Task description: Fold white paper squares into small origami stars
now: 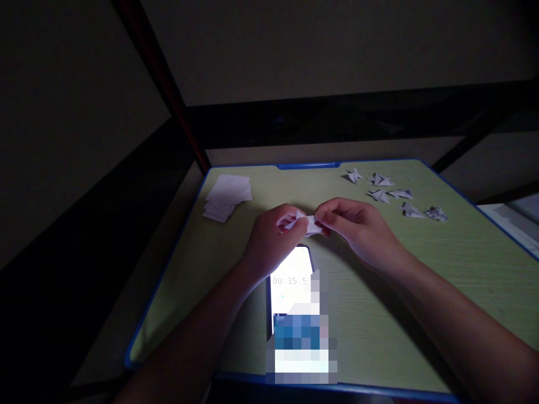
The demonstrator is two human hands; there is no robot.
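Note:
Both hands meet over the middle of a small green table (421, 280) with a blue rim. My left hand (269, 238) and my right hand (357, 224) each pinch one end of a small white folded paper piece (306, 222), held just above the tabletop. The fingers of both hands are closed on the paper. Directly below the hands lies a lit phone (290, 280) showing a timer; its lower part is blurred out.
A stack of white paper squares (227, 196) lies at the table's back left. Several finished folded paper figures (391, 193) are spread at the back right. Dark bed-frame rails and a wall stand behind the table.

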